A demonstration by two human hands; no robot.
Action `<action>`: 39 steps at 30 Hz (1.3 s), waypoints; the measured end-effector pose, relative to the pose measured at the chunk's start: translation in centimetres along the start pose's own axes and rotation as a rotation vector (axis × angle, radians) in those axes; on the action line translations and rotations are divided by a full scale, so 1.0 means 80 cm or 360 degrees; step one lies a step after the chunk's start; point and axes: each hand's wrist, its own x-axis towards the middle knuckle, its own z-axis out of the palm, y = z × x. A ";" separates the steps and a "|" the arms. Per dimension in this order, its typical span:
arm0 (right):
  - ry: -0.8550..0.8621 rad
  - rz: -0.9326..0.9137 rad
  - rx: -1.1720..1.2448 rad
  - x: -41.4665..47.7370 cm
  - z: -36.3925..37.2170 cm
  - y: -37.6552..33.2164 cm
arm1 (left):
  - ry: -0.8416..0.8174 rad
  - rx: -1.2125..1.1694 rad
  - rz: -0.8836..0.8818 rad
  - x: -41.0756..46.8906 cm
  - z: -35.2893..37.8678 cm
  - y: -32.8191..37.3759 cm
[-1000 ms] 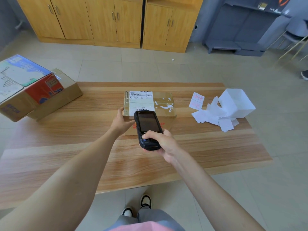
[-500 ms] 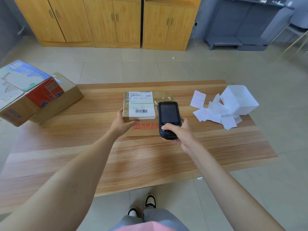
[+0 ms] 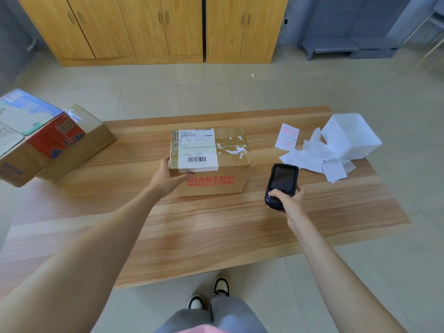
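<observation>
The left hand (image 3: 171,177) grips the near left corner of the box (image 3: 216,186), which sits mid-counter (image 3: 192,224) with its label (image 3: 195,146) up. Just right of the box, the right hand (image 3: 289,201) is wrapped round the scanner (image 3: 282,181), thumb on its keys. For a clean read, steady the box and aim squarely at the barcode (image 3: 197,159), avoiding the glossy tape (image 3: 231,147).
</observation>
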 end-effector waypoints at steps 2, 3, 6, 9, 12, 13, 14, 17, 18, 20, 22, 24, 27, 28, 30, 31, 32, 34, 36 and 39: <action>0.0010 0.0033 -0.0099 0.009 -0.008 0.012 | 0.0009 0.0008 -0.0019 0.000 0.002 0.001; 0.0010 0.0048 -0.0138 0.013 -0.011 0.019 | 0.0005 0.0016 -0.0034 0.001 0.002 0.000; -0.0015 0.0098 -0.0187 0.024 -0.014 0.037 | 0.0007 0.0057 -0.0065 0.005 0.001 -0.002; -0.0072 0.0142 -0.0214 0.034 -0.012 0.054 | 0.0017 0.0095 -0.0074 0.009 -0.001 -0.004; -0.0111 0.0163 -0.0232 0.041 -0.012 0.069 | 0.0015 0.0092 -0.0078 0.012 0.000 -0.008; -0.0119 0.0168 -0.0224 0.043 -0.013 0.073 | 0.0015 0.0088 -0.0077 0.012 0.000 -0.008; -0.0124 0.0168 -0.0222 0.046 -0.014 0.077 | 0.0012 0.0081 -0.0076 0.012 0.000 -0.008; -0.0133 0.0150 -0.0285 0.052 -0.020 0.083 | 0.0014 0.0063 -0.0077 0.013 0.002 -0.009; -0.0139 0.0143 -0.0314 0.053 -0.023 0.084 | 0.0015 0.0061 -0.0075 0.013 0.002 -0.009; -0.0152 0.0151 -0.0359 0.056 -0.030 0.086 | 0.0023 0.0051 -0.0074 0.013 0.003 -0.009; -0.0168 0.0187 -0.0366 0.058 -0.036 0.087 | 0.0024 0.0047 -0.0079 0.013 0.003 -0.009; -0.0178 0.0179 -0.0415 0.060 -0.041 0.088 | 0.0021 0.0049 -0.0076 0.013 0.004 -0.010; -0.0179 0.0102 -0.0625 0.061 -0.044 0.090 | 0.0024 0.0046 -0.0071 0.012 0.005 -0.010; -0.0173 0.0087 -0.0691 0.062 -0.044 0.091 | 0.0024 0.0045 -0.0071 0.012 0.005 -0.010; -0.0156 0.0076 -0.0800 0.065 -0.044 0.095 | 0.0013 0.0039 -0.0071 0.011 0.005 -0.009; -0.0148 0.0076 -0.0856 0.066 -0.044 0.095 | 0.0004 0.0035 -0.0072 0.012 0.004 -0.008; -0.0141 0.0084 -0.0908 0.067 -0.045 0.096 | -0.0008 0.0042 -0.0073 0.012 0.003 -0.008; -0.0130 0.0105 -0.1005 0.070 -0.048 0.096 | -0.0035 0.0083 -0.0081 0.011 0.002 -0.008; -0.0106 0.0112 -0.1132 0.070 -0.050 0.093 | -0.0060 0.0152 -0.0077 0.010 -0.001 -0.007; 0.0009 0.0067 -0.1386 0.066 -0.049 0.075 | -0.0085 0.0339 -0.0048 0.009 -0.009 -0.004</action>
